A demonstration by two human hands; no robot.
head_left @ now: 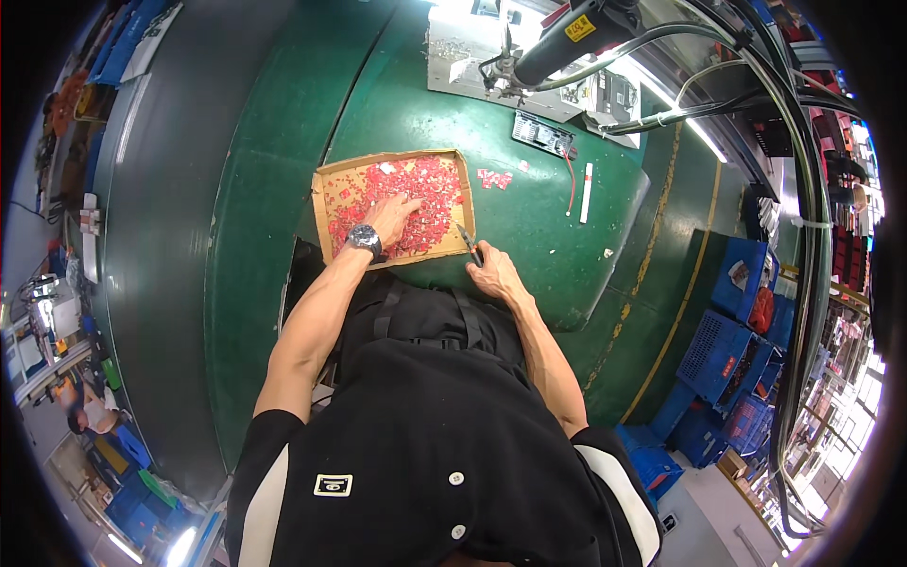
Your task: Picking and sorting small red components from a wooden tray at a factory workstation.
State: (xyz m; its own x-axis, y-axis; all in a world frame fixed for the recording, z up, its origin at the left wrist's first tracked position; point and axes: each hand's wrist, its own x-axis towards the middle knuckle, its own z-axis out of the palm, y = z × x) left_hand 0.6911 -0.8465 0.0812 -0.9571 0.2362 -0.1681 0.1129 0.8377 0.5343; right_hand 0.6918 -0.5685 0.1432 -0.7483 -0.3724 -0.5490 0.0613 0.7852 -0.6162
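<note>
A shallow cardboard box (322,222) sits on the green table in front of me. Many small red pieces (430,184), with some whitish bits among them, cover most of its bottom. My left hand (389,217), with a dark watch at the wrist, rests on these pieces, its fingers stretched out to the right. At the box's near right corner my right hand (494,271) is closed around small pointed pliers (470,241). Their tip points up over the box's inner edge, next to a bare patch of cardboard. The exact shape of the jaws is too small to make out.
A few red pieces (494,179) lie right of the box. Beyond them are a dark device (543,133) with a red wire and a white strip (587,193). A machine with cables (576,47) overhangs the far side. Blue crates (715,354) stand at right.
</note>
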